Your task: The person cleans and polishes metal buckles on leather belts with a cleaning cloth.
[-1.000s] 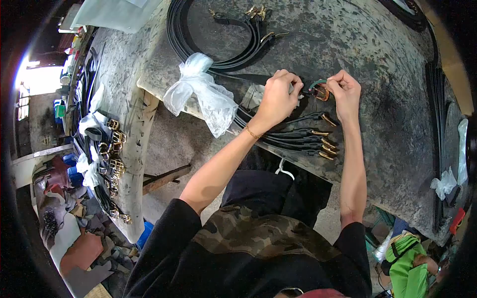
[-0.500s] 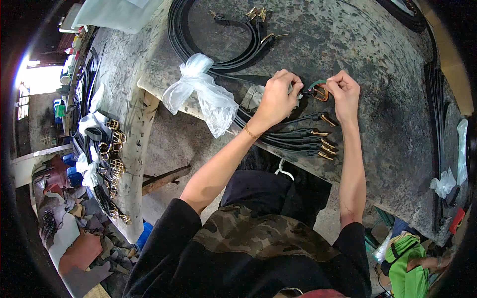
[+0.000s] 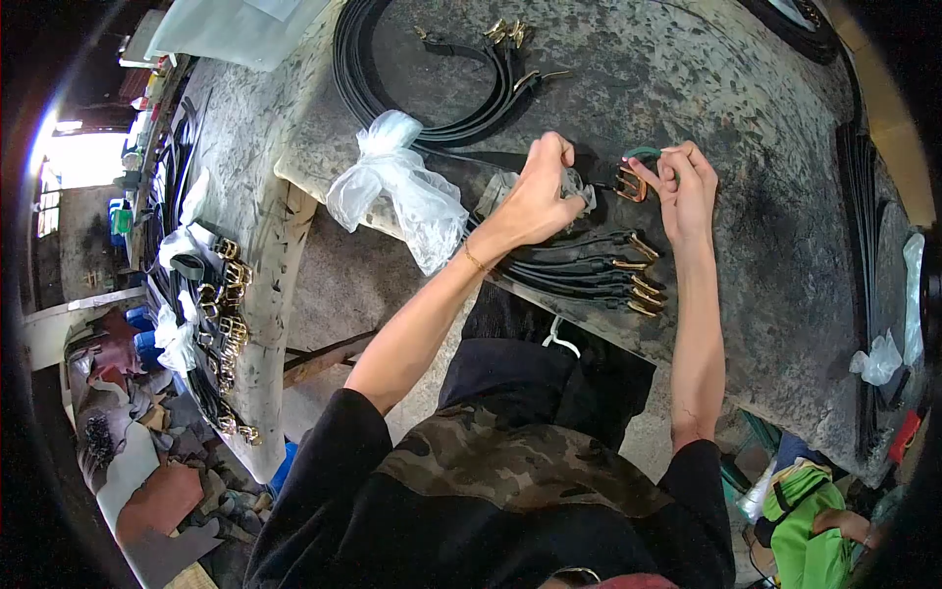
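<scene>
My right hand is pinched at the edge of a gold belt buckle, with a thin green strip looped between its fingers and the buckle. To the left, my left hand is closed above crumpled clear plastic; whatever its fingers hold is hidden. The buckle sits at the end of a black strap that runs left behind my left hand. Below both hands lies a row of black belts with gold buckles fanned at the table's front edge.
A coil of black belts lies at upper left, beside a knotted plastic bag. More buckled belts lie on the left table. Leather scraps fill the lower left. A green bag and another person's arm show at lower right.
My left hand has moved slightly left and down, away from the buckle. My right hand has shifted a little, and more of the buckle shows.
</scene>
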{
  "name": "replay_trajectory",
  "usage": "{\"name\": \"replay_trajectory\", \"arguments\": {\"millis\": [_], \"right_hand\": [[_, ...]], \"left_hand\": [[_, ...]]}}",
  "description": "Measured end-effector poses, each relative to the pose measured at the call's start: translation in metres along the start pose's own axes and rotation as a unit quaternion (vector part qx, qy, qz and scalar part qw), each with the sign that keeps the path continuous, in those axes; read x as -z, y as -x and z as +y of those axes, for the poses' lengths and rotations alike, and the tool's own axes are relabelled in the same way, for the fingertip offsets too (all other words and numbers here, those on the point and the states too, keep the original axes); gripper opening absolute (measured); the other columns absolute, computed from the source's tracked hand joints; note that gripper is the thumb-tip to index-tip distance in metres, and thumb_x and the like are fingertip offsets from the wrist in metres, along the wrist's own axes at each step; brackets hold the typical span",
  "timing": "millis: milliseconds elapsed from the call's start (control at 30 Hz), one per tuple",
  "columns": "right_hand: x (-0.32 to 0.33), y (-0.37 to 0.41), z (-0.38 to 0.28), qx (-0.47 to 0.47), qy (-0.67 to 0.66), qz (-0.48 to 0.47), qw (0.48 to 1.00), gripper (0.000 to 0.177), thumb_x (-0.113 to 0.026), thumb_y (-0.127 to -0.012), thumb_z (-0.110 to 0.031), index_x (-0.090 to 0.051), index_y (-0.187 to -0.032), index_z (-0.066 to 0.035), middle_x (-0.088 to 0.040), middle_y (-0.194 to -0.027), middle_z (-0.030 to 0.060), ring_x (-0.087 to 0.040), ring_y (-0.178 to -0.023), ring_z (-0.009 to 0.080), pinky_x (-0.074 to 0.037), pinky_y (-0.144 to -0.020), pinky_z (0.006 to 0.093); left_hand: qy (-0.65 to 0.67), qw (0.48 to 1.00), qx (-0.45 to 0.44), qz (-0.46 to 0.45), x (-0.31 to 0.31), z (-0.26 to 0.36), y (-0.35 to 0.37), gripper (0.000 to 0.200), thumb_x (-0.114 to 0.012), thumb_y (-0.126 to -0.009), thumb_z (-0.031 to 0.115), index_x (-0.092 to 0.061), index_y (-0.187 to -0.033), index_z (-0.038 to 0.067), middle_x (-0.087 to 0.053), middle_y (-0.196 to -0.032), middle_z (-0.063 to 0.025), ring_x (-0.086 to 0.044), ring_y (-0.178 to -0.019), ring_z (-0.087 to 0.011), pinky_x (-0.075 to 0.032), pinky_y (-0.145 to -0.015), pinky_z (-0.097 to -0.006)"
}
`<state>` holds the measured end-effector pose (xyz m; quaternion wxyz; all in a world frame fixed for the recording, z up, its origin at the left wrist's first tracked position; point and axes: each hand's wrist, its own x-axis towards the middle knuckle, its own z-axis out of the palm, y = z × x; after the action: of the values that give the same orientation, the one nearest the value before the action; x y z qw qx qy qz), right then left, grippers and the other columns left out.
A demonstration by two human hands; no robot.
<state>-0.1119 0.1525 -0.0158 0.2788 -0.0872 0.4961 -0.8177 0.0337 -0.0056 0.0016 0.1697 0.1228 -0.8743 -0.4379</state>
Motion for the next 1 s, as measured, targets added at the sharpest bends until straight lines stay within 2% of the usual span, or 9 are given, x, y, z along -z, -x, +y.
{"name": "replay_trajectory", "arguments": {"millis": [133,167,333,400,433,567,700,867,1000], "right_hand": [[0.0,0.0,-0.003,-0.015,-0.027,0.01,0.999,0.026,-0.051,-0.091,-0.001,-0.043,-0.067,-0.006,-0.036,-0.061,-0.0027,-0.036,-0.054,0.0046,-0.056,-0.089,0.05],[0.0,0.0,-0.003,-0.019,-0.034,0.008,0.999,0.025,-0.05,-0.091,-0.001,-0.044,-0.068,-0.005,-0.035,-0.061,-0.003,-0.035,-0.054,0.0046,-0.055,-0.089,0.0505],[-0.004,0.003,-0.007,-0.031,-0.052,0.023,0.998,0.021,-0.05,-0.09,-0.001,-0.046,-0.07,-0.004,-0.033,-0.061,-0.0028,-0.031,-0.053,0.0056,-0.053,-0.093,0.0525],[-0.002,0.003,-0.008,-0.033,-0.065,0.03,0.997,0.019,-0.05,-0.09,-0.001,-0.047,-0.071,-0.004,-0.032,-0.061,-0.0027,-0.031,-0.053,0.006,-0.052,-0.094,0.0533],[-0.001,0.002,-0.008,-0.04,-0.081,0.035,0.995,0.017,-0.051,-0.089,-0.001,-0.048,-0.072,-0.004,-0.032,-0.061,-0.0024,-0.031,-0.053,0.0063,-0.052,-0.094,0.0539],[0.0,0.001,-0.008,-0.046,-0.11,0.042,0.992,0.013,-0.051,-0.088,-0.001,-0.05,-0.076,-0.003,-0.032,-0.061,-0.0017,-0.032,-0.054,0.0071,-0.052,-0.094,0.0553],[0.005,0.0,-0.005,-0.044,-0.122,0.036,0.991,0.012,-0.051,-0.088,-0.001,-0.05,-0.076,-0.003,-0.033,-0.061,-0.0014,-0.032,-0.054,0.0073,-0.052,-0.094,0.0556],[0.001,0.0,-0.007,-0.046,-0.117,0.044,0.991,0.012,-0.051,-0.088,-0.001,-0.05,-0.075,-0.003,-0.033,-0.061,-0.0009,-0.032,-0.053,0.0076,-0.051,-0.094,0.0573],[0.004,-0.001,-0.006,-0.049,-0.135,0.038,0.989,0.013,-0.051,-0.088,-0.001,-0.049,-0.075,-0.003,-0.033,-0.061,-0.0006,-0.032,-0.054,0.0081,-0.05,-0.095,0.0588]], "left_hand": [[0.024,0.999,0.03,0.0,0.005,0.006,-0.007,0.025,-0.066,-0.078,0.001,-0.051,-0.098,0.0,-0.056,-0.083,-0.0087,-0.051,-0.072,-0.0161,-0.045,-0.069,-0.0298],[0.043,0.994,0.099,0.015,0.007,0.011,-0.008,0.021,-0.069,-0.078,0.001,-0.058,-0.096,-0.002,-0.063,-0.08,-0.0093,-0.058,-0.076,-0.014,-0.047,-0.072,-0.0278],[0.064,0.991,0.034,0.116,-0.013,0.015,-0.018,0.009,-0.072,-0.078,0.004,-0.069,-0.086,0.0,-0.069,-0.079,-0.0109,-0.066,-0.077,-0.0164,-0.05,-0.071,-0.031],[-0.103,0.983,-0.111,0.099,-0.019,0.013,-0.018,0.009,-0.071,-0.077,0.006,-0.07,-0.084,0.0,-0.068,-0.078,-0.0102,-0.065,-0.076,-0.0251,-0.051,-0.072,-0.0367],[-0.127,0.985,-0.091,0.071,-0.021,0.014,-0.013,0.013,-0.071,-0.077,0.008,-0.069,-0.086,0.0,-0.067,-0.083,-0.0101,-0.063,-0.081,-0.0318,-0.051,-0.075,-0.0402],[-0.107,0.986,-0.126,-0.007,-0.013,0.024,0.003,0.018,-0.065,-0.08,0.004,-0.068,-0.097,0.0,-0.06,-0.107,-0.0163,-0.057,-0.098,-0.035,-0.048,-0.085,-0.0405],[-0.119,0.981,-0.15,0.023,-0.01,0.02,0.011,0.024,-0.065,-0.079,0.002,-0.067,-0.103,0.0,-0.058,-0.106,-0.0176,-0.056,-0.099,-0.036,-0.047,-0.087,-0.0414],[-0.109,0.992,-0.057,-0.015,-0.012,0.029,0.0,0.028,-0.066,-0.076,0.001,-0.068,-0.104,0.003,-0.056,-0.099,-0.0164,-0.056,-0.096,-0.0345,-0.048,-0.083,-0.0389],[-0.174,0.978,-0.108,-0.034,-0.018,0.02,0.006,0.027,-0.065,-0.076,0.001,-0.069,-0.103,0.006,-0.055,-0.099,-0.0154,-0.056,-0.097,-0.0326,-0.049,-0.083,-0.0375]]}}
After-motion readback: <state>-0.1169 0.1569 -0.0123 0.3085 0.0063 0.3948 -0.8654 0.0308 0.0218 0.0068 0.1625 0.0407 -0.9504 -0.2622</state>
